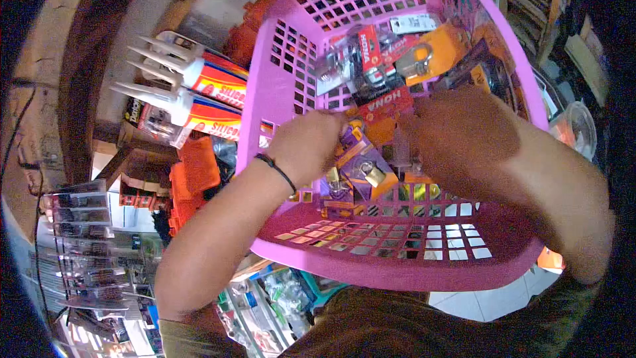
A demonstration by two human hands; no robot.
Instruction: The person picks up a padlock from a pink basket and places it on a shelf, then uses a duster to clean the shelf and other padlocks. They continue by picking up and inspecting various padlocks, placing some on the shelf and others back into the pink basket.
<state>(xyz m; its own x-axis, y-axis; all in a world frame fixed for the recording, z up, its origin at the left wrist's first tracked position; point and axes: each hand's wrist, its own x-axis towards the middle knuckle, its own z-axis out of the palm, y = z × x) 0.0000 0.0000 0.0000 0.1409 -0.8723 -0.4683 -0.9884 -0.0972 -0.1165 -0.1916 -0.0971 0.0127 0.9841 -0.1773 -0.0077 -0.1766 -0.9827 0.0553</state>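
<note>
A pink plastic basket (397,275) with square holes holds carded hardware. My left hand (308,142), with a thin black band at the wrist, is inside it, fingers closed at the top of a purple-and-orange padlock card (363,159). A brass padlock (372,174) shows on that card. Opposite, my right hand (457,136) reaches in with curled fingers; what they grip is hidden. Between the hands lies a red-topped HONA pack (384,106). Farther back are another HONA pack (368,46) and a padlock on an orange card (434,56).
Left of the basket stand silicone sealant tubes (215,116) with white nozzles, above orange plastic bins (195,169). Clear hanging packs (83,245) fill the lower left. A clear round container (580,129) sits at the right, and pale floor tiles (490,298) show below the basket.
</note>
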